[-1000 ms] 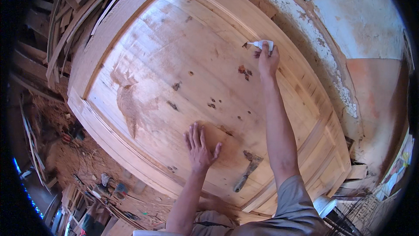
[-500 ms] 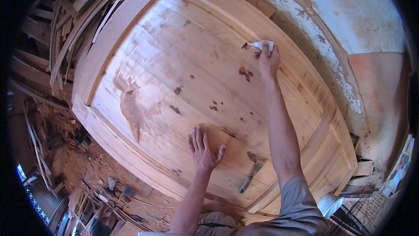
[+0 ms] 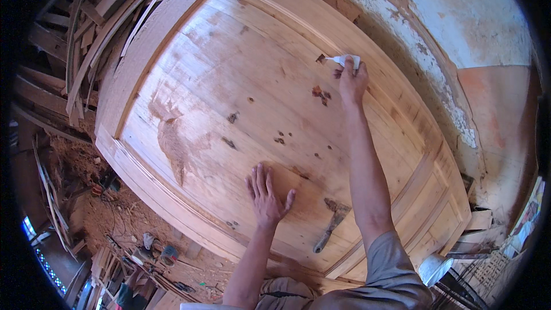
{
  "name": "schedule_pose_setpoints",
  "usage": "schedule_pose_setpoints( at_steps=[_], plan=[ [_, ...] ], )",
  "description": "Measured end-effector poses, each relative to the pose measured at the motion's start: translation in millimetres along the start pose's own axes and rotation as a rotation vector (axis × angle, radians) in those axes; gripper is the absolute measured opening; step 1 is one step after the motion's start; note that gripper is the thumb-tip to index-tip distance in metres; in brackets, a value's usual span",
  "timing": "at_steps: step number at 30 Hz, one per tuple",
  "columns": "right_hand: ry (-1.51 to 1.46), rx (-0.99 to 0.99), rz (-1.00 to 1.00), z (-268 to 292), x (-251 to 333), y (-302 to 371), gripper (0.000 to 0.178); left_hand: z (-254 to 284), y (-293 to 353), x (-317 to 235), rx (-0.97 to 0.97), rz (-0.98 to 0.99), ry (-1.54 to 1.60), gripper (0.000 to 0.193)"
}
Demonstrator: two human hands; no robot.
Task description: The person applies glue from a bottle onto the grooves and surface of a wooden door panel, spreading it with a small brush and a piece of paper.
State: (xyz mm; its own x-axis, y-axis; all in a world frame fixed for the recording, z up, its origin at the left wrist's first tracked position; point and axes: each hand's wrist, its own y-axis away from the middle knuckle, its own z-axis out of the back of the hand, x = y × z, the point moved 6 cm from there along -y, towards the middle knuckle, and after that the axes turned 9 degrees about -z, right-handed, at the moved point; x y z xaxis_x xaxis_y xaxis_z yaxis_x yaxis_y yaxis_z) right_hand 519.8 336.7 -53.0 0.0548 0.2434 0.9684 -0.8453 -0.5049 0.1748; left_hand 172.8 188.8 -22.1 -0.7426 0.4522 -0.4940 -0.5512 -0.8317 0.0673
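A large framed wooden door panel lies flat before me, dotted with dark knots and patches. My right hand reaches far out and grips a small white glue bottle. Its thin nozzle points left at a dark brown hole near the panel's far right molding. Flat on the wood near me rests my left hand, its fingers spread and holding nothing. A hammer-shaped tool with a dark, worn head lies on the panel between my two arms.
A heap of sawdust sits on the panel's left part. Scrap wood strips are piled beyond its left edge. Reddish ground with scattered tools lies at lower left. A wall with peeling paint runs along the far right.
The glue bottle's nozzle has shifted very slightly relative to the dark hole, and my right forearm has edged left. My left hand stays in place.
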Motion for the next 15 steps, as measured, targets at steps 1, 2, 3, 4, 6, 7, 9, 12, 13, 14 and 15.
schedule_pose_setpoints(
  at_steps=[1, 2, 3, 4, 6, 7, 9, 12, 13, 14, 15],
  plan=[
    [0.006, -0.009, -0.002, -1.4, -0.2, 0.9, 0.027, 0.1, 0.6, 0.1, -0.009, -0.003, -0.006, 0.084],
    [0.013, -0.02, -0.002, -1.2, -1.5, -0.5, 0.028, 0.3, 0.1, -0.8, -0.008, -0.003, -0.005, 0.084],
    [0.014, -0.02, -0.002, 0.1, -2.4, -2.2, 0.028, 0.8, -0.2, -1.5, -0.005, 0.008, 0.0, 0.083],
    [0.037, -0.023, 0.007, 2.0, -2.4, -3.9, 0.028, 1.1, -0.6, -1.7, -0.002, 0.019, 0.004, 0.083],
    [0.062, -0.015, 0.011, 0.4, -1.0, -1.3, 0.028, 2.8, -1.2, -1.1, -0.013, 0.022, 0.002, 0.083],
    [0.034, -0.006, 0.016, 0.2, 0.0, 0.2, 0.029, 3.9, -1.0, -0.9, -0.025, 0.019, 0.002, 0.084],
    [0.006, 0.001, 0.022, 0.4, -0.6, 0.3, 0.029, 3.0, -0.1, -0.1, -0.023, 0.02, 0.003, 0.084],
    [-0.003, 0.0, 0.031, 0.4, -0.2, -0.1, 0.028, 2.7, 0.4, 0.2, -0.017, 0.021, 0.003, 0.084],
    [-0.032, -0.009, 0.005, 1.3, -1.7, -0.2, 0.028, 2.7, 0.1, 0.1, -0.012, 0.021, 0.003, 0.084],
    [-0.061, -0.018, -0.021, 2.4, -4.0, -0.6, 0.028, 3.3, -0.4, -0.2, -0.012, 0.022, 0.002, 0.084],
    [-0.061, -0.016, -0.021, 3.0, -4.5, -0.8, 0.028, 3.9, -1.2, -1.1, -0.003, 0.019, -0.003, 0.083]
  ],
)
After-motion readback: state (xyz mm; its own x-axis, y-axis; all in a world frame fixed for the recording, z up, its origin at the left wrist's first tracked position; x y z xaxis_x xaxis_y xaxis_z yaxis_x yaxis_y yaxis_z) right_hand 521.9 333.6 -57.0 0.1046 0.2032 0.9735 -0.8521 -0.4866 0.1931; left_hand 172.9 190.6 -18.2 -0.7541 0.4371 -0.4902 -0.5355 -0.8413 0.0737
